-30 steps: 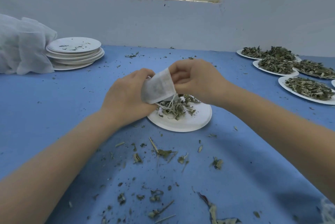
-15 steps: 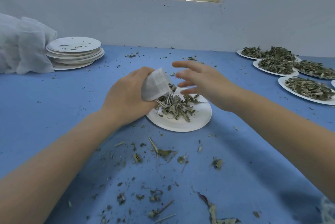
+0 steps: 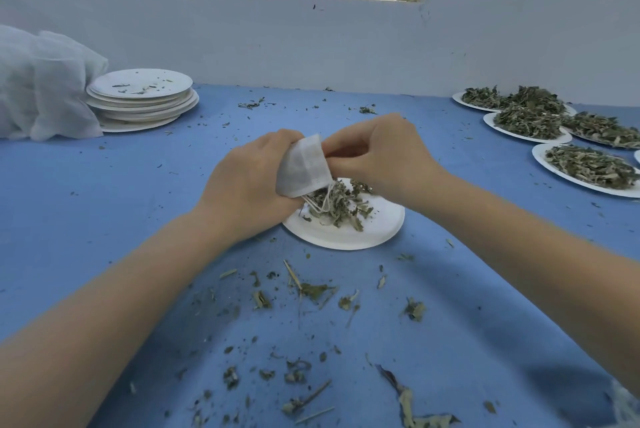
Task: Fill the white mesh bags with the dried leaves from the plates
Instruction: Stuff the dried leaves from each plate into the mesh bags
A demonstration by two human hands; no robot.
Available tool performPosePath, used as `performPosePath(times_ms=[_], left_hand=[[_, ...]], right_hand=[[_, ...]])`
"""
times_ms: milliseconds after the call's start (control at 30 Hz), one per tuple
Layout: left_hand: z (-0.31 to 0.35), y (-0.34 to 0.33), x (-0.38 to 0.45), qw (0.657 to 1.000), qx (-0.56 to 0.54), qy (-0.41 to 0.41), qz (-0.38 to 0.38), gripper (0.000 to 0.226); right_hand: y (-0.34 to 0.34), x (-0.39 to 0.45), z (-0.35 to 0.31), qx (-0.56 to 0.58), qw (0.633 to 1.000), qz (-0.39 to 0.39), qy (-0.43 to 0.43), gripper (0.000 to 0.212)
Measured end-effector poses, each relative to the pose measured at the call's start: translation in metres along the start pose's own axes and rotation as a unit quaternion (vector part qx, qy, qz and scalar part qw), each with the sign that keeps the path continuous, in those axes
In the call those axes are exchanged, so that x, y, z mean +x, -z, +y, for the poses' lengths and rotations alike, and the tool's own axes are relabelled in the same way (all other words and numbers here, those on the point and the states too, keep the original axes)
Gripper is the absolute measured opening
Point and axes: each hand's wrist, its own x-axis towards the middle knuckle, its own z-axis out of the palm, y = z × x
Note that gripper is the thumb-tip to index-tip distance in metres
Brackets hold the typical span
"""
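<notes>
Back from hovering open, the right hand (image 3: 377, 154) now pinches into the mesh bag's (image 3: 303, 166) mouth, which the left hand (image 3: 249, 185) grasps above the plate (image 3: 381, 226), likely pushing another batch of leaves (image 3: 337, 202) inside.

A blue counter (image 3: 104, 219) fills most of the frame. In the middle sits a white plate (image 3: 377, 230) with some dried leaves (image 3: 341, 202). At the upper left is a stack of empty plates (image 3: 142, 98), touching a heap of white mesh bags (image 3: 41, 88). At the right edge are full plates of leaves (image 3: 588, 168). Leaf crumbs (image 3: 311, 292) lie scattered along the bottom.
</notes>
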Motion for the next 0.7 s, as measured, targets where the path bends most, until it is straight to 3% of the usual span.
performPosePath(times_ms=[100,167,233,333,433,500,600,700], left_hand=[[0.004,-0.003,-0.001,1.0,0.008,-0.018,-0.006,0.054],[0.006,-0.004,-0.002,1.0,0.0,-0.023,-0.013,0.056],[0.005,-0.002,-0.001,1.0,-0.008,-0.019,-0.014,0.059],[0.0,0.001,0.001,1.0,-0.002,0.003,-0.015,0.058],[-0.007,0.004,0.003,0.999,0.007,0.038,-0.007,0.056],[-0.01,0.005,0.003,0.999,0.013,0.05,0.001,0.056],[-0.014,0.004,0.003,0.998,0.022,0.055,0.013,0.055],[-0.015,0.003,0.004,0.998,0.019,0.056,0.014,0.054]], right_hand=[[-0.01,0.002,-0.006,-0.107,0.993,-0.019,0.05,0.01],[-0.013,0.004,-0.009,-0.117,0.99,-0.052,0.059,0.021],[-0.011,0.006,-0.01,-0.1,0.988,-0.105,0.054,0.032],[0.001,0.005,-0.009,-0.026,0.986,-0.162,0.041,0.018],[0.017,0.007,0.001,0.051,0.993,-0.103,0.032,0.015],[0.02,0.008,0.008,-0.038,0.998,-0.056,0.003,0.007],[0.011,0.005,0.017,-0.212,0.967,-0.134,-0.05,0.032],[-0.005,0.001,0.021,-0.292,0.939,-0.179,-0.046,0.048]])
